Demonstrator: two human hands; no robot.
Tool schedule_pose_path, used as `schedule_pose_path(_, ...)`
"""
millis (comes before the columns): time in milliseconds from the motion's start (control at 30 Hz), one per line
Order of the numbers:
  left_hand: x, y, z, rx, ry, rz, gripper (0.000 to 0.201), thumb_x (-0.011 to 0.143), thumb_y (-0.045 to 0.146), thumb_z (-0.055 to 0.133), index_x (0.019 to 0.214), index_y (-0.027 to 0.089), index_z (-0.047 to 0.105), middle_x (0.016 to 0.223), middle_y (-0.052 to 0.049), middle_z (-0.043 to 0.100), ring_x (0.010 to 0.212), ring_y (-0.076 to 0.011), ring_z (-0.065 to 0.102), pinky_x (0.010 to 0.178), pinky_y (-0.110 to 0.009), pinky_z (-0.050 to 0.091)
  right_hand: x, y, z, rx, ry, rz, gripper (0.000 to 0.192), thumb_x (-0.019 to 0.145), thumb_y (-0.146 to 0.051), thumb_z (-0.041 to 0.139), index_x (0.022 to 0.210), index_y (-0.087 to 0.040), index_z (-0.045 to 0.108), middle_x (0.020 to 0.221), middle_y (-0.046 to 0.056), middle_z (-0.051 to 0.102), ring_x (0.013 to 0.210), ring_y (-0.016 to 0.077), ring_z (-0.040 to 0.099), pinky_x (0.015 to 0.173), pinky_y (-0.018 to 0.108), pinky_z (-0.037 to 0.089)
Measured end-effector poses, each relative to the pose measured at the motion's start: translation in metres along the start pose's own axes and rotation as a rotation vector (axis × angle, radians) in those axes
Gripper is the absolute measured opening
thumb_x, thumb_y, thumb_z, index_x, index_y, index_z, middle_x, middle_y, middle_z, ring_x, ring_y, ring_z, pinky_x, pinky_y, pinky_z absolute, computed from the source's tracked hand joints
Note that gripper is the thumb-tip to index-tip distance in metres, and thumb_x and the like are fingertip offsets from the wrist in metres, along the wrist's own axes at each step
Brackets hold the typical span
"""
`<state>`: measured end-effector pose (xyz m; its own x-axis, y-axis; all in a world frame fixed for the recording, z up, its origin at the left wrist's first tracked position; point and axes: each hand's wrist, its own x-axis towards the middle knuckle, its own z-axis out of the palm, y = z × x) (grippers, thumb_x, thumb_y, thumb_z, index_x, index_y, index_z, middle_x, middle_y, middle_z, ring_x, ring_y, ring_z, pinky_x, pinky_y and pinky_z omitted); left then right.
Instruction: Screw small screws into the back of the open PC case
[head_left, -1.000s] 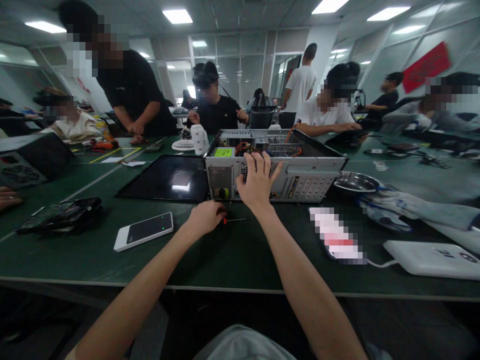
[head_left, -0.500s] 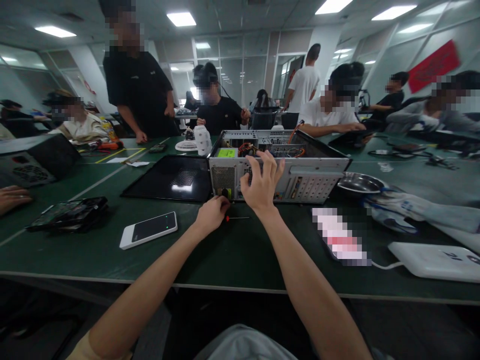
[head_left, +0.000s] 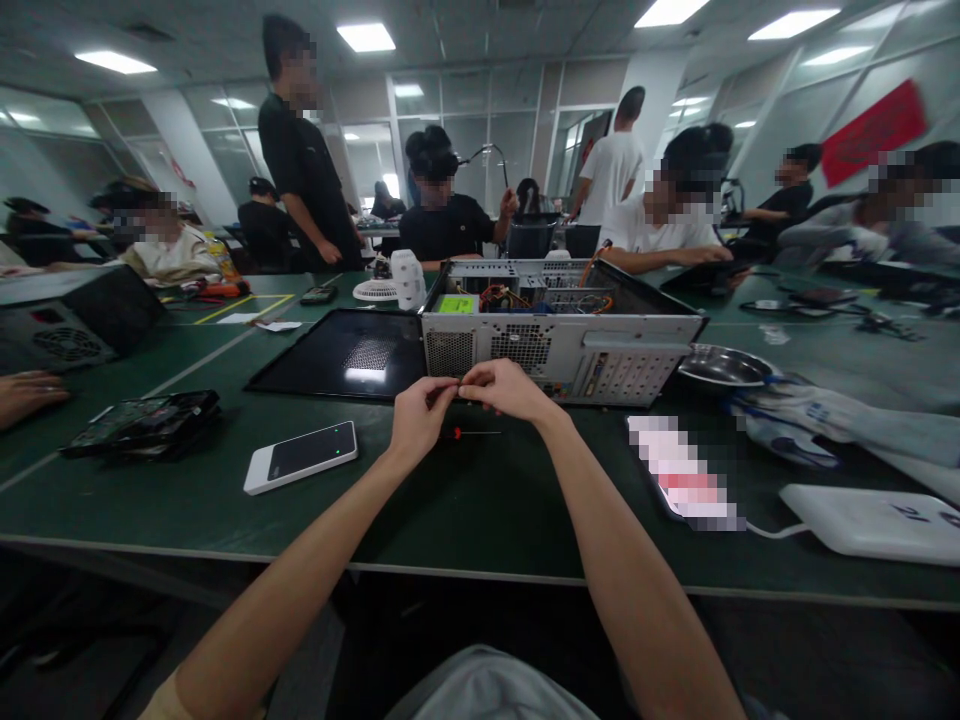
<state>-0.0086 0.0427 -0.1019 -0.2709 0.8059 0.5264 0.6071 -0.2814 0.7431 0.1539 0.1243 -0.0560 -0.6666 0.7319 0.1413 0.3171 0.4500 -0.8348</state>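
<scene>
An open computer case (head_left: 630,335) lies on the green table with its perforated rear panel toward me and wires showing inside. In front of its lower left part, my left hand (head_left: 421,415) is closed in a pinch. My right hand (head_left: 504,388) pinches from the other side, and the fingertips of both hands meet. Whatever is between them is too small to make out. A screwdriver (head_left: 459,433) with a red handle lies on the table just below my hands, its thin shaft pointing right.
Left of the case lies a black side panel (head_left: 315,360). A white handheld device (head_left: 300,458), stacked circuit boards (head_left: 142,420) and another computer case (head_left: 67,315) are further left. Rightward are a metal bowl (head_left: 724,368), gloves (head_left: 795,415), a phone (head_left: 679,475) and a white power bank (head_left: 870,522). Several people are around.
My right hand has come down from its spread pose before the rear panel and closed against my left fingertips. The standing person in black has moved right and turned.
</scene>
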Motion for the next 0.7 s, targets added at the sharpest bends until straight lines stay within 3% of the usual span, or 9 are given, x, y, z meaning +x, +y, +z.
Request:
schedule_pose_path(267, -0.001, -0.001, -0.003, 0.018, -0.104, 0.164, 0.019, 0.094, 0.029, 0.062, 0.099, 0.022, 0.079, 0.099, -0.007, 0.076, 0.087, -0.0185, 0.070, 0.079, -0.033, 0.057, -0.003, 0.001, -0.010, 0.166, -0.152, 0.071, 0.008, 0.083, -0.019, 0.070, 0.086, -0.014, 0.075, 0.078, 0.002, 0.074, 0.051, 0.0067, 0.056, 0.040, 0.017, 0.042)
schedule_pose_path(333, -0.001, -0.001, -0.005, 0.071, -0.157, 0.192, 0.023, 0.094, 0.029, 0.062, 0.111, 0.023, 0.077, 0.107, -0.008, 0.076, 0.093, -0.0196, 0.069, 0.084, -0.035, 0.057, -0.003, 0.003, -0.014, 0.150, -0.181, 0.102, 0.007, 0.084, -0.019, 0.070, 0.082, -0.014, 0.074, 0.074, 0.001, 0.072, 0.049, 0.0062, 0.055, 0.040, 0.016, 0.041)
schedule_pose_path(433, -0.001, -0.002, -0.012, 0.234, -0.311, 0.207, 0.061, 0.086, 0.037, 0.073, 0.143, 0.023, 0.058, 0.128, -0.012, 0.070, 0.110, -0.0246, 0.066, 0.093, -0.042, 0.055, -0.003, 0.011, -0.019, 0.097, -0.208, 0.176, 0.008, 0.082, -0.015, 0.069, 0.075, -0.015, 0.072, 0.065, -0.002, 0.068, 0.045, 0.0053, 0.052, 0.041, 0.016, 0.040)
schedule_pose_path(467, -0.001, -0.003, -0.016, 0.309, -0.384, 0.205, 0.070, 0.082, 0.042, 0.077, 0.145, 0.022, 0.055, 0.131, -0.013, 0.068, 0.115, -0.0272, 0.064, 0.097, -0.045, 0.053, -0.003, 0.015, -0.021, 0.082, -0.215, 0.203, 0.008, 0.081, -0.013, 0.069, 0.074, -0.015, 0.072, 0.063, -0.002, 0.067, 0.044, 0.0054, 0.052, 0.040, 0.016, 0.039)
schedule_pose_path(500, -0.001, -0.005, -0.019, 0.391, -0.466, 0.196, 0.066, 0.081, 0.045, 0.077, 0.140, 0.021, 0.060, 0.131, -0.014, 0.068, 0.116, -0.0295, 0.063, 0.099, -0.047, 0.052, -0.003, 0.018, -0.023, 0.073, -0.222, 0.227, 0.008, 0.079, -0.011, 0.070, 0.072, -0.015, 0.072, 0.062, -0.002, 0.066, 0.044, 0.0058, 0.052, 0.040, 0.016, 0.039)
schedule_pose_path(600, 0.002, -0.011, -0.033, 0.552, -0.641, 0.155, 0.028, 0.091, 0.039, 0.064, 0.111, 0.022, 0.075, 0.117, -0.011, 0.073, 0.109, -0.0293, 0.066, 0.095, -0.045, 0.052, -0.004, 0.028, -0.027, 0.071, -0.249, 0.293, 0.008, 0.073, -0.009, 0.075, 0.068, -0.015, 0.071, 0.061, -0.001, 0.067, 0.049, 0.0077, 0.057, 0.042, 0.016, 0.042)
schedule_pose_path(700, 0.003, -0.018, -0.046, 0.504, -0.593, 0.130, 0.025, 0.095, 0.034, 0.057, 0.109, 0.023, 0.073, 0.112, -0.008, 0.074, 0.101, -0.0255, 0.068, 0.092, -0.041, 0.052, -0.003, 0.035, -0.028, 0.122, -0.276, 0.329, 0.009, 0.072, -0.012, 0.079, 0.070, -0.015, 0.071, 0.065, 0.001, 0.069, 0.057, 0.0104, 0.063, 0.050, 0.018, 0.050)
